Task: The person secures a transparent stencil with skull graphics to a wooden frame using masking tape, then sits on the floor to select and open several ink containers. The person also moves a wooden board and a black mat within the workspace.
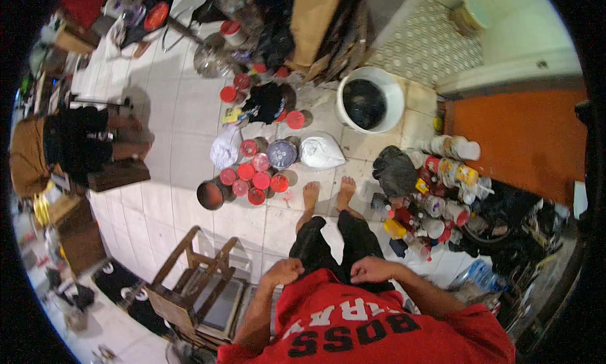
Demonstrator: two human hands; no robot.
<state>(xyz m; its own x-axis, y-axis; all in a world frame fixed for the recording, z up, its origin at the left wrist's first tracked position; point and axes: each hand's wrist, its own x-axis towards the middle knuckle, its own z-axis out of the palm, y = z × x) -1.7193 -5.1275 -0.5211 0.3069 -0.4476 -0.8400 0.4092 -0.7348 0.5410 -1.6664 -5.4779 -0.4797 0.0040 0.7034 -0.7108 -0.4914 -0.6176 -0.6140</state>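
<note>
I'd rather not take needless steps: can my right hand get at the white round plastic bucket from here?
Probably not without stepping or bending: your right hand is by your red shirt, and the white plastic bucket stands on the tiled floor beyond your right foot. The way between looks free.

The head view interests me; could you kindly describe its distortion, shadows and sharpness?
Head view: fisheye leaves black corners and a rounded border; head view: a grey shadow crosses the tiled floor beside another person; head view: clutter near the left rim is blurred.

Chair (pixel 180 308) left, jars (pixel 260 179) ahead, floor (pixel 252 222) open between
</note>
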